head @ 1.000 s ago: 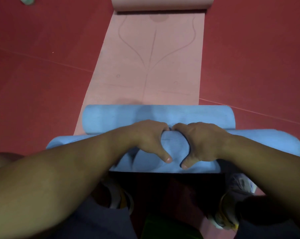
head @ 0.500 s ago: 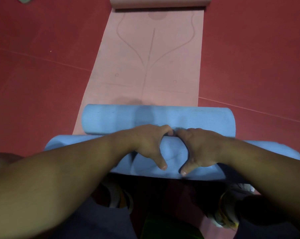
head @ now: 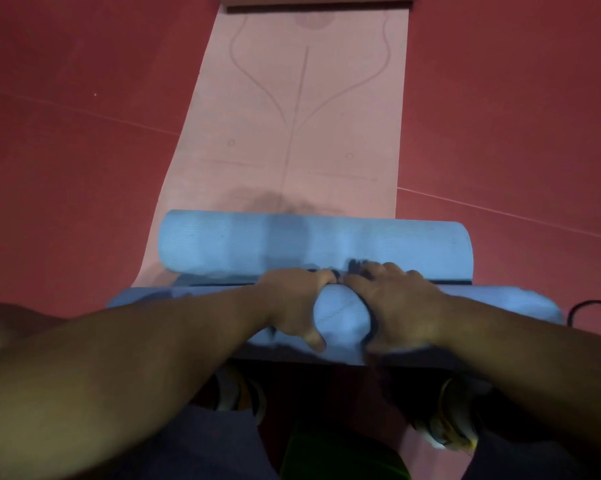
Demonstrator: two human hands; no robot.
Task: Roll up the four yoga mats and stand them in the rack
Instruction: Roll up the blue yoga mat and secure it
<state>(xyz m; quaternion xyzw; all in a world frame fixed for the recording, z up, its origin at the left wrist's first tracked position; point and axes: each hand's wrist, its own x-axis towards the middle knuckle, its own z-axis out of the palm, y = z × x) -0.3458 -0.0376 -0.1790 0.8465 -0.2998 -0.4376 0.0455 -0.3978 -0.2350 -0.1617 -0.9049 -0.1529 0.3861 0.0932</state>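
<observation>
**Head view: both hands pressed on a blue mat roll**

Head camera looks down at a red floor, taking the near blue roll as the landmark and going from left to right. Left of the roll there is only bare floor, crossed by a thin pale seam line. On the roll's middle lies the left hand, palm down, fingers curled over the far side and thumb pointing toward the person; its grip is a flat press on the mat, not closed around it. Touching it at the fingertips is the right hand, laid the same way just right of centre; it is blurred, so whether its thumb hooks under the edge cannot be told. Just beyond the near roll, and touching it, lies a second blue roll, fully rolled and lying across a pink mat. That pink mat runs flat away from the rolls, with curved lines printed on it, and its far end is rolled at the top edge of the view. Right of the near roll's end, a black cable loops on the floor. Nearer than the roll, the person's shoes show below the forearms.
</observation>
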